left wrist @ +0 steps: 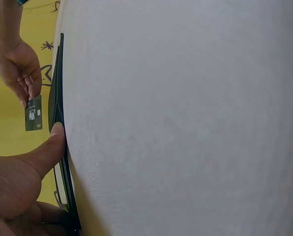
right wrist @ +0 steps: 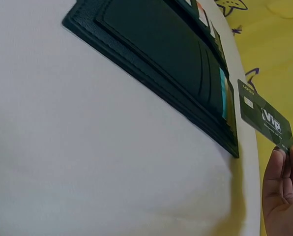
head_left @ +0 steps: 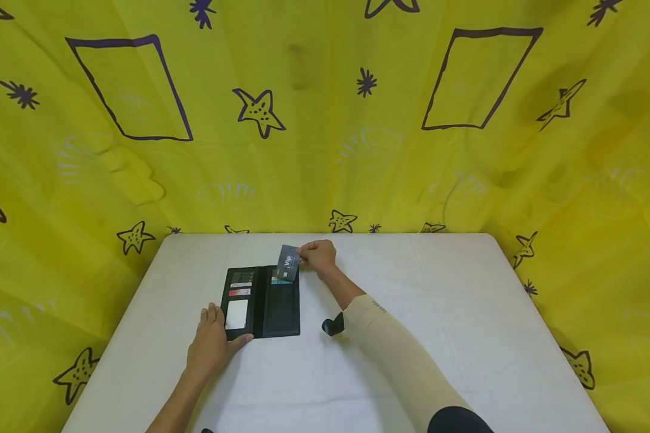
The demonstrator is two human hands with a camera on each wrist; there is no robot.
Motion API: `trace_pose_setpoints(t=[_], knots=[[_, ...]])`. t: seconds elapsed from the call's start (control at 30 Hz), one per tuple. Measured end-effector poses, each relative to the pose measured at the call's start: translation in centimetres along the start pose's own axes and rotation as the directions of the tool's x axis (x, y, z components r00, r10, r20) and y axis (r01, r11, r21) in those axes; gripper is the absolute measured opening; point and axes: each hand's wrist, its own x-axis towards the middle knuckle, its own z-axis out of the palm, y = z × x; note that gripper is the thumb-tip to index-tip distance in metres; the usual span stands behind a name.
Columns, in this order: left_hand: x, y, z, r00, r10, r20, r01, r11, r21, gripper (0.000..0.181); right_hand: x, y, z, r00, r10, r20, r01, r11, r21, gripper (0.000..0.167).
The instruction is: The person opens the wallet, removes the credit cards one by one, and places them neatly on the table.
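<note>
A black bifold wallet lies unfolded on the white table. Its left half carries several cards in slots and a white window; a blue-edged card peeks from a slot in the right half. My right hand pinches a dark VIP card by one edge, above the wallet's top right. In the right wrist view the card is apart from the slots. My left hand rests at the wallet's lower left corner, thumb along the bottom edge and fingers on the left side.
The white table stretches around the wallet, with a yellow patterned curtain behind and at both sides. A black strap-like piece shows by the right forearm, which wears a beige sleeve.
</note>
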Motion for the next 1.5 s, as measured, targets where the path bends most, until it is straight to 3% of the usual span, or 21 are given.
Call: trace_pose_setpoints(t=[0.2,0.67,0.97,1.1,1.27,1.37,1.5], knots=[[0.0,0.0,-0.1,1.000,-0.001,0.001,0.001,1.000,-0.004,0.108,0.5,-0.4,-1.4,0.999,0.035,0.018,-0.036,0.999,0.034,0.011],[0.2,-0.3,0.0,1.000,-0.009,0.018,0.009,1.000,-0.007,0.110,1.7,0.2,-4.6,0.993,0.117,0.028,-0.116,0.993,-0.030,0.013],[0.1,-0.2,-0.1,1.000,-0.013,0.019,0.013,1.000,-0.005,0.109,2.1,1.1,-5.8,0.986,0.164,-0.005,-0.164,0.985,-0.058,0.012],[0.0,-0.1,-0.1,1.000,-0.010,0.018,0.010,1.000,-0.012,0.109,2.5,1.5,-6.1,0.984,0.176,-0.019,-0.177,0.977,-0.115,0.009],[0.0,-0.1,-0.1,1.000,-0.009,0.022,0.010,1.000,-0.016,0.109,2.0,1.7,-6.3,0.997,0.073,-0.033,-0.079,0.960,-0.269,0.010],[0.0,-0.1,-0.1,1.000,-0.009,0.023,0.010,1.000,-0.016,0.109,1.5,1.7,-6.2,0.999,0.011,-0.039,-0.025,0.929,-0.369,0.012],[0.0,-0.1,0.0,1.000,-0.012,0.022,0.012,1.000,-0.014,0.109,1.4,1.7,-6.2,0.999,0.005,-0.036,-0.021,0.896,-0.443,0.015]])
